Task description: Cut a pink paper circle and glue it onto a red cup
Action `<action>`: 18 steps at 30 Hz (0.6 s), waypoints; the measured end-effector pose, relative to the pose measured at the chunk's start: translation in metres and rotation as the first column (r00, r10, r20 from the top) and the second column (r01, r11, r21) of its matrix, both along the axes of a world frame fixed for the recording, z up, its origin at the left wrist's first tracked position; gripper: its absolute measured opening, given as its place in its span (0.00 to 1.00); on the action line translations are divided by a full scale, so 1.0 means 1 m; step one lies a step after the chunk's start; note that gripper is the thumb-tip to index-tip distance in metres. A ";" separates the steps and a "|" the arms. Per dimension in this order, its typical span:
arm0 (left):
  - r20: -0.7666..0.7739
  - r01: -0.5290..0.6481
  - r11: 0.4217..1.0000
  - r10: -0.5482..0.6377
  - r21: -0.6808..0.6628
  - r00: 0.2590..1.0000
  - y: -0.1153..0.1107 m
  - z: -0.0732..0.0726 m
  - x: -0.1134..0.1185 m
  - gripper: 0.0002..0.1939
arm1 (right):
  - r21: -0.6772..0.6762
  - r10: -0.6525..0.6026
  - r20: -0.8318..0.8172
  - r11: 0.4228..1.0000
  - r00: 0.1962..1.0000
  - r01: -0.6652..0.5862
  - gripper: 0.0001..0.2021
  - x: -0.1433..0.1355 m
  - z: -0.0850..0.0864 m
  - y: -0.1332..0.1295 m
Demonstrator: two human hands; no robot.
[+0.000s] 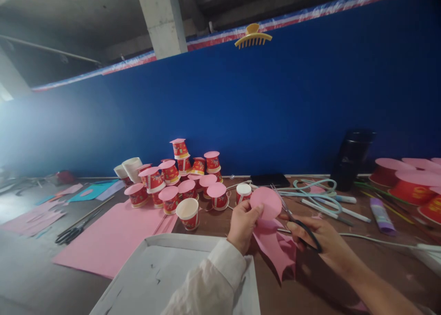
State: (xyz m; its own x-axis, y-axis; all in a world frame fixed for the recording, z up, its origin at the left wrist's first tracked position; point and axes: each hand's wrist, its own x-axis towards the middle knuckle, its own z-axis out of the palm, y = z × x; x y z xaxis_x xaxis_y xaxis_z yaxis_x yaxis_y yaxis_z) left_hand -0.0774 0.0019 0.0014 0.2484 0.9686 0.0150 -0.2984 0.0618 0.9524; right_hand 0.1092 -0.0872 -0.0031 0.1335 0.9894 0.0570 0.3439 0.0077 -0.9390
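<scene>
My left hand (244,224) pinches the lower left edge of a round pink paper disc (267,203), thumb on its face. My right hand (315,234) is closed on the black handles of a pair of scissors (308,236). The blades point up and left, close to the disc's right edge. A pink paper offcut (275,248) with curved edges hangs below the disc, between my hands. Behind my left hand is a small red and white cup (244,192). To its left stand several red paper cups (153,181), many topped with pink discs.
A white tray (203,242) lies under my left forearm. Pink sheets (110,237) and other scissors (74,232) are at left. A black bottle (352,159), pale blue cord (324,193), markers, a glue stick (381,215) and larger red bowls (409,186) stand or lie at right.
</scene>
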 end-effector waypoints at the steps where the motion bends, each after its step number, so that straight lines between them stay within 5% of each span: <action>1: 0.001 -0.001 1.000 0.001 0.000 1.000 0.000 -0.001 0.000 0.25 | -0.010 0.003 0.000 1.000 1.000 -0.003 0.37 0.000 0.000 0.000; 18: -0.002 -0.008 1.000 0.008 -0.010 1.000 0.004 -0.002 0.001 0.28 | -0.019 -0.031 0.013 0.999 0.999 0.031 0.36 -0.005 0.009 0.000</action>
